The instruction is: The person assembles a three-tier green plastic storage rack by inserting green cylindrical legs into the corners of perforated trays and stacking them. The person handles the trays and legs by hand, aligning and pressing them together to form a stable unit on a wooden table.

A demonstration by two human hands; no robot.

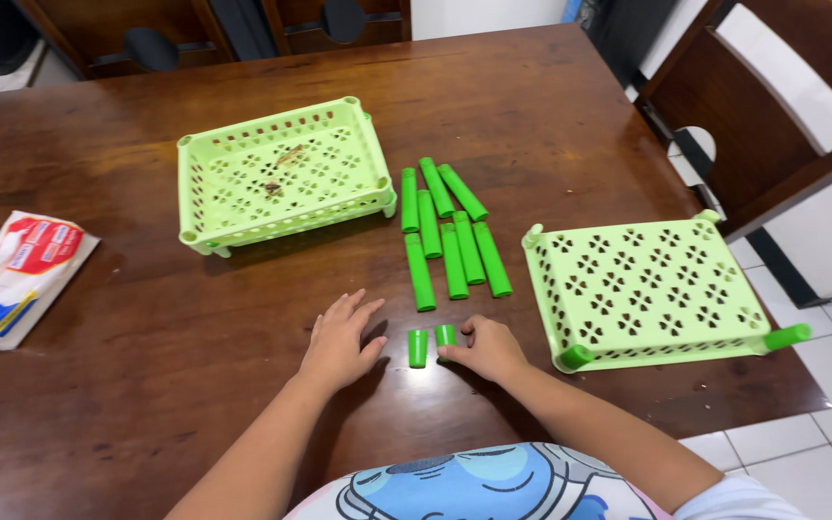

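Note:
My left hand rests flat on the brown wooden table with fingers spread, holding nothing. My right hand lies beside it, its fingers touching a short green plastic peg. A second short green peg lies between my two hands. Just beyond them lie several long green tubes in a loose row. A light green perforated tray stands at the back left of the tubes. Another light green tray lies upside down at the right, with green pegs fitted at two corners.
A crumpled plastic packet in white, red and blue lies at the table's left edge. Dark wooden chairs stand at the right and at the far side. The table's right edge drops to a white tiled floor.

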